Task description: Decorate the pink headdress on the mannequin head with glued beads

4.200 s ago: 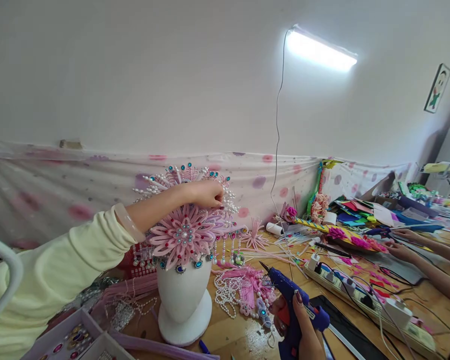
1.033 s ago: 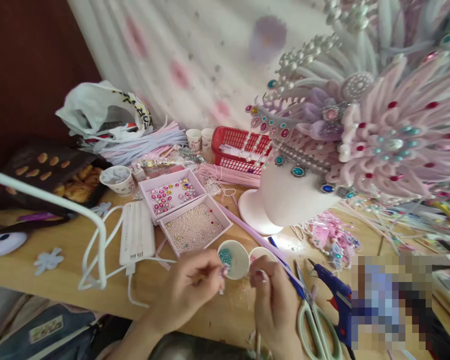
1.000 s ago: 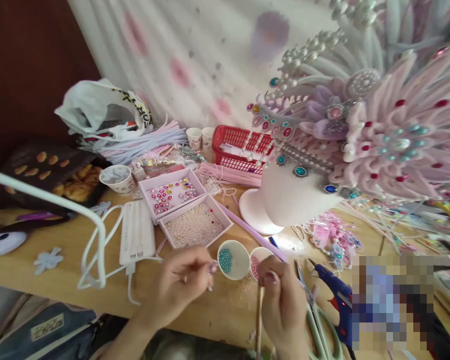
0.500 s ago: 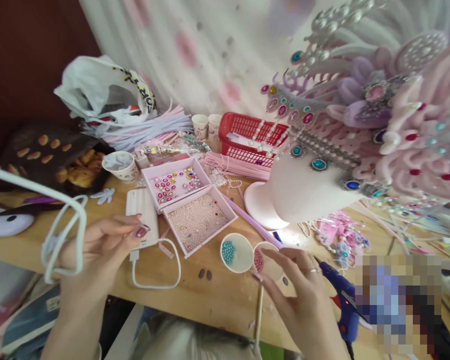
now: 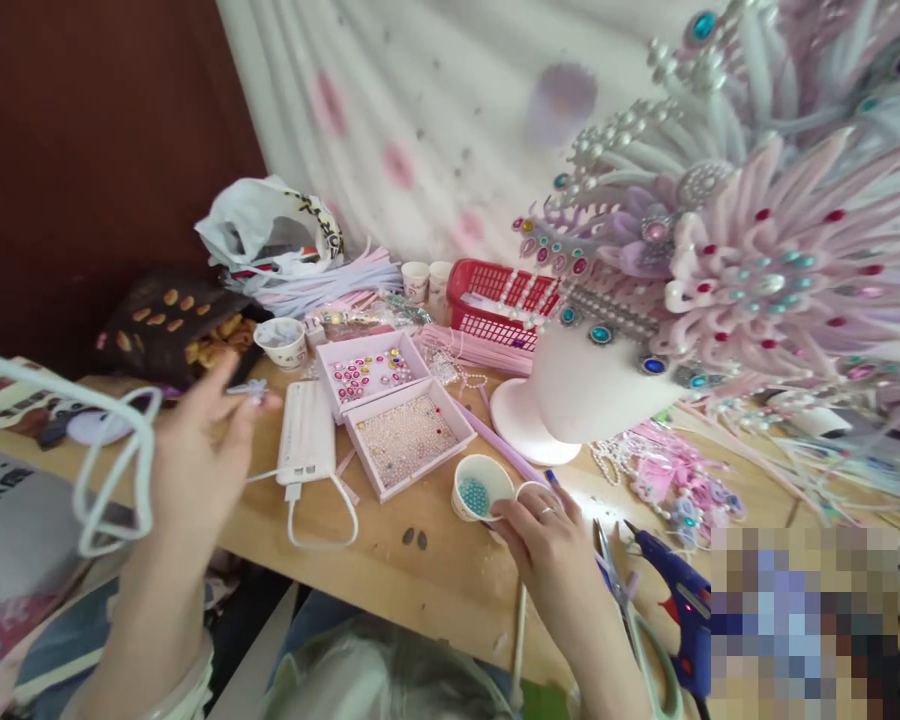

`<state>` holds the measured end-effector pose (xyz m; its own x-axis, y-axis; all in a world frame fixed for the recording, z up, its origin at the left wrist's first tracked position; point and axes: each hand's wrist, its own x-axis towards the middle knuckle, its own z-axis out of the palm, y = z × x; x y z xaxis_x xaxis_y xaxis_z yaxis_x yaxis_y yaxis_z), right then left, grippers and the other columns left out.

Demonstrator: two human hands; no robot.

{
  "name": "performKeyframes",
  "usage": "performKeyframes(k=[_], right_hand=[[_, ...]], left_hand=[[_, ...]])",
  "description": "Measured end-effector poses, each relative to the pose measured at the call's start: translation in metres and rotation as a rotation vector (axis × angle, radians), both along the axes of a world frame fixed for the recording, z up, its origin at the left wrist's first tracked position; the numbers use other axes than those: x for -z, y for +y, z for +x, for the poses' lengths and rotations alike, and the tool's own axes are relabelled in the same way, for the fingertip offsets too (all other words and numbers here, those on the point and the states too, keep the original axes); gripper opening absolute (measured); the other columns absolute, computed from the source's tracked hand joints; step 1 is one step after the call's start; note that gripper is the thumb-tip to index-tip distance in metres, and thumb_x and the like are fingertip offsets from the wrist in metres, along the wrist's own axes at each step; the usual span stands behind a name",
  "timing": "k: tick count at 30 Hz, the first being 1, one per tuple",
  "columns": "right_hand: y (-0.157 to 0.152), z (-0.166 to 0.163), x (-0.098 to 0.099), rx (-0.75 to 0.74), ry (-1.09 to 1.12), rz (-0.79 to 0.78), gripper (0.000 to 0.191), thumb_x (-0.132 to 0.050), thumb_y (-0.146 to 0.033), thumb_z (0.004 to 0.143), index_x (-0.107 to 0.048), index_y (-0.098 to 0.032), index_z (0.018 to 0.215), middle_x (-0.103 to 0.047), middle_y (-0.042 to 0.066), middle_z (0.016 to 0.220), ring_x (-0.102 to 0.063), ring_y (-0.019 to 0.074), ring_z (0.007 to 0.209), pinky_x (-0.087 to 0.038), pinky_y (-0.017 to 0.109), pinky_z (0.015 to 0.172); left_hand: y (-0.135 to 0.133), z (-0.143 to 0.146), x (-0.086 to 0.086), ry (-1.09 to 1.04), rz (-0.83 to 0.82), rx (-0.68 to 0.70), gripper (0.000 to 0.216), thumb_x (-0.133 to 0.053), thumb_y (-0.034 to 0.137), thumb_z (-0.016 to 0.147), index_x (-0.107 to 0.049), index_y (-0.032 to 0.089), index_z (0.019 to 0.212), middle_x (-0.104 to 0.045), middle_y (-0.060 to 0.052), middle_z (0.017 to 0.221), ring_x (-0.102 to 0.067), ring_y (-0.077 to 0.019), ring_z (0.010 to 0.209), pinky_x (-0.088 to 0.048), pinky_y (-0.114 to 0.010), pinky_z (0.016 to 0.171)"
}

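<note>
Currently my left hand [image 5: 195,455] is raised at the left of the frame, palm open and fingers spread, holding nothing; it is motion-blurred. Its fingertips are near a small pale flower cut-out [image 5: 249,388] on the table [image 5: 390,575] — touching or not, I cannot tell. Just right of that hand lies a white power bank [image 5: 305,438], its cable looped toward the table's near edge.

My right hand [image 5: 553,540] sits low at bottom centre, fingers bent, with a ring on one finger. Its fingertips are against the near rim of the cup of teal beads [image 5: 481,487]. The hand covers most of a second cup [image 5: 529,490], of which only an arc of rim shows. Whether the fingertips pinch a bead I cannot tell.

Surroundings:
- Above and left of the cups are two pink trays side by side. The nearer tray [image 5: 409,437] holds pearls, the farther tray [image 5: 367,370] coloured gems.
- A white foam head [image 5: 592,385] stands right of centre and wears a pink beaded headdress [image 5: 757,270].
- A red basket [image 5: 506,297] stands behind the head.
- Scissors [image 5: 634,610] and a blue glue gun [image 5: 675,600] lie at lower right, just beside my right wrist.
</note>
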<state>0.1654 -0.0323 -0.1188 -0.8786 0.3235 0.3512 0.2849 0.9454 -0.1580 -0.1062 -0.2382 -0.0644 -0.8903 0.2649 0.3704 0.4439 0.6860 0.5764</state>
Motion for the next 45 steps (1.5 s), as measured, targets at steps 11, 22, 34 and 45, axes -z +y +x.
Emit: performKeyframes(k=[11,22,34,45], right_hand=[[0.002,0.011,-0.098,0.050,0.130,0.211,0.019,-0.042,-0.027,0.107,-0.060,-0.024,0.100,-0.066,0.000,0.085,-0.063,0.0192,0.081,-0.030,0.041,0.092],[0.017,-0.091,-0.138,-0.205,-0.087,0.197,0.014,-0.060,-0.027,0.101,-0.070,-0.021,0.093,-0.071,0.001,0.087,-0.062,0.0186,0.089,-0.030,0.036,0.082],[0.046,-0.118,-0.071,-0.133,-0.335,0.012,0.017,-0.059,-0.025,0.101,-0.072,-0.016,0.107,-0.075,0.009,0.098,-0.066,0.0194,0.091,-0.039,0.029,0.075],[0.010,-0.050,-0.083,0.048,-0.192,-0.002,0.026,-0.056,-0.022,0.101,-0.064,-0.016,0.125,-0.073,0.010,0.096,-0.065,0.0265,0.090,-0.045,0.036,0.073]], left_hand=[[0.036,0.076,0.029,-0.178,-0.631,0.651,0.029,-0.045,0.025,0.101,-0.073,0.023,0.109,-0.069,-0.009,0.104,-0.072,-0.0274,0.090,-0.051,-0.035,0.070],[0.013,0.088,0.052,-0.169,-0.285,0.975,0.032,-0.041,0.020,0.099,-0.072,0.022,0.095,-0.064,-0.005,0.094,-0.067,-0.0192,0.082,-0.052,-0.028,0.070],[-0.012,0.071,0.065,-0.203,-0.227,0.944,0.036,-0.051,0.031,0.096,-0.073,0.036,0.124,-0.068,-0.008,0.136,-0.072,-0.0278,0.110,-0.060,-0.038,0.090],[0.027,0.078,-0.010,-0.107,-0.122,0.867,0.035,-0.044,0.040,0.096,-0.058,0.025,0.069,-0.068,0.002,0.064,-0.065,-0.0184,0.057,-0.044,-0.028,0.053]])
